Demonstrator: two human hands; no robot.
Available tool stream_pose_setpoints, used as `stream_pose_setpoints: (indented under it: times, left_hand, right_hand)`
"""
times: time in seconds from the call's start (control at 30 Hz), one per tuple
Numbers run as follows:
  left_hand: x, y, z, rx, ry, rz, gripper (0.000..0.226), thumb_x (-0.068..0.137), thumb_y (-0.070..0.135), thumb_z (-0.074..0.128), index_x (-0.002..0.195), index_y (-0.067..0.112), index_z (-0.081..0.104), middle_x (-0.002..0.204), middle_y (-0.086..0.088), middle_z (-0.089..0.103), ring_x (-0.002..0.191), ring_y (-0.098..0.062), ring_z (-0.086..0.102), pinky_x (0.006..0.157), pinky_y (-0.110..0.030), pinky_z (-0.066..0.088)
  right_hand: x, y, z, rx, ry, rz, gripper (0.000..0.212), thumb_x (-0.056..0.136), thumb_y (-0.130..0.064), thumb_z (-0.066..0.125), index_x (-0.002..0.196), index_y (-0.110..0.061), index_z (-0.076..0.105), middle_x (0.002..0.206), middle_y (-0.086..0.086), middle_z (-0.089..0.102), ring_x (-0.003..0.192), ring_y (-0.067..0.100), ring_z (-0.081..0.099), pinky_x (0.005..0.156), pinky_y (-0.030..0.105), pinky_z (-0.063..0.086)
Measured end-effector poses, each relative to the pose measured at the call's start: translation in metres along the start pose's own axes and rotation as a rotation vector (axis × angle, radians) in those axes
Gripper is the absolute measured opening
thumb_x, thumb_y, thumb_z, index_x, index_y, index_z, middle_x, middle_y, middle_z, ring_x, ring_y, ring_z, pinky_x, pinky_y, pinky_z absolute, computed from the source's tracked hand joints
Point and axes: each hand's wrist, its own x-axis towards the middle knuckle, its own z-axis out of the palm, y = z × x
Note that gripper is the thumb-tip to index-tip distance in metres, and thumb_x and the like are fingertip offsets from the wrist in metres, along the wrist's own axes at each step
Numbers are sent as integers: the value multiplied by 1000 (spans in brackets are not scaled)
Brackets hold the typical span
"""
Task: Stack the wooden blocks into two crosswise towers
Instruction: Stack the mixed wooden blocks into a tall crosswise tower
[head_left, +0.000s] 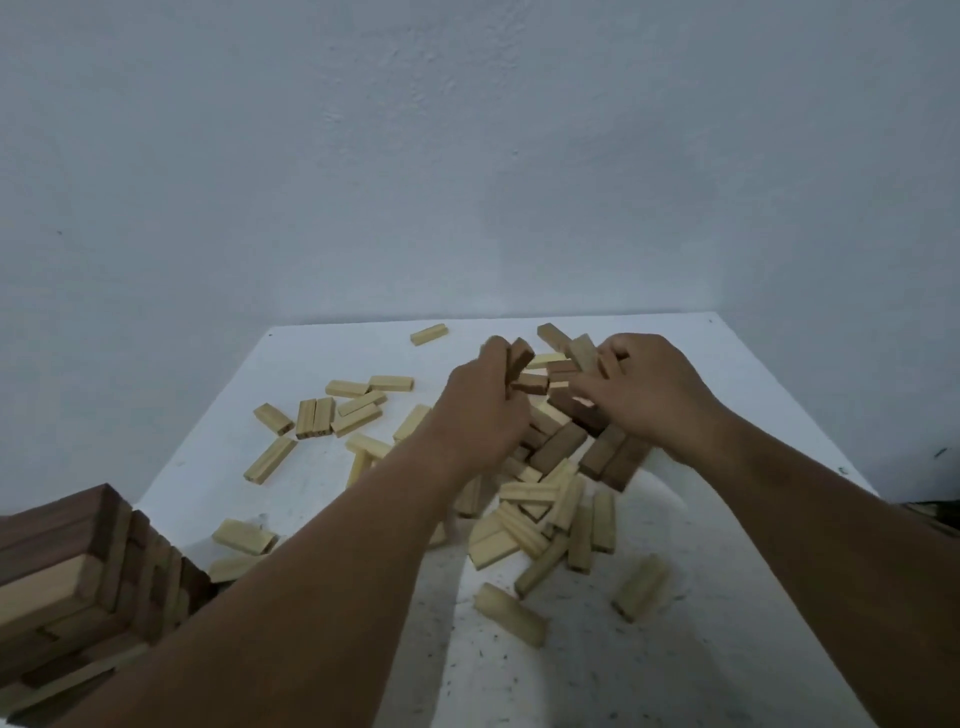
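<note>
The tall tower (78, 582) at the bottom left is cut off by the picture's edge, so its base does not show. The two hands cover part of the block pile (550, 467), and the right hand (644, 395) hides its own fingertips. The blocks near the bottom (511, 616) look blurry.

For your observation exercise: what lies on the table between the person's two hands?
In the head view, dark brown blocks lie heaped between the left hand and right hand.
</note>
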Motion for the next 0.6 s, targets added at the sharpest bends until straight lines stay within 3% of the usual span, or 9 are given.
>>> stream_pose_setpoints:
  times: [0.1,0.2,0.33,0.43,0.6]
  left_hand:
    - [4,0,0,173,-84,-42,11,74,27,62,81,22,56,76,7,60,71,-13,59,62,-29,52]
    - [8,-3,-5,272,-173,-38,12,73,25,68,84,28,68,73,13,64,76,-9,62,70,-28,55]
    - [20,-14,-7,344,-248,-53,18,71,24,69,86,35,72,78,12,69,81,-8,65,78,-31,57]
    - [27,-20,-11,383,-273,-46,17,68,24,65,82,31,70,82,9,70,81,-11,66,76,-36,58]
    - [33,-26,-9,369,-267,-28,11,66,25,67,76,29,67,84,8,70,81,-13,66,75,-37,58]
  right_hand:
    - [0,14,-12,-44,34,12,49,76,-39,77,60,-15,38,59,-4,37,54,13,36,51,26,24]
    - [22,25,-13,-115,65,23,44,75,-42,77,63,-18,43,66,-6,48,61,10,46,52,27,32]
    - [72,18,6,-201,17,-12,38,76,-49,73,78,-16,54,79,-3,56,77,18,56,64,32,45]
    - [108,9,28,-246,-14,-26,37,78,-46,71,79,-14,52,75,-5,51,79,20,56,58,29,38]
    - [129,16,54,-313,-27,49,32,84,-31,69,70,-17,44,72,-2,50,66,15,48,50,27,31]
